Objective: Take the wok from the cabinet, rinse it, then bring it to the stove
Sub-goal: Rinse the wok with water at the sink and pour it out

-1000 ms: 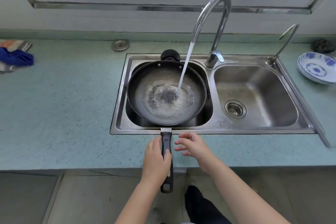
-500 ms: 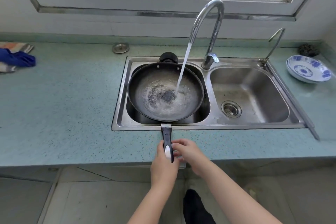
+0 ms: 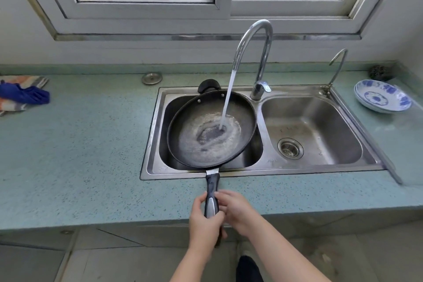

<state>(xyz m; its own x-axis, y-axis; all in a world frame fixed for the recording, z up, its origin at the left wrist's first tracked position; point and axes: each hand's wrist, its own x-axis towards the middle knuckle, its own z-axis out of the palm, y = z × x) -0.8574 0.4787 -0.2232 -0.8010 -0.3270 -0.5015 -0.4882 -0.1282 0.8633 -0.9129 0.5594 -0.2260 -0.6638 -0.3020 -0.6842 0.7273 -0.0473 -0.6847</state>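
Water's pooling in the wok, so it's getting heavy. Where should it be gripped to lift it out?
Grip the wok by its long handle, from the near counter edge, where both hands already close. It juts toward the person; the small far handle sits behind the stream.

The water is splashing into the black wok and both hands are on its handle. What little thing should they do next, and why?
Probably tilt and swirl the round black wok a little. The stream from the curved chrome tap lands right of centre, foamy water has pooled at the bottom, and the left hand and right hand both grip its black handle, ready to rock it.
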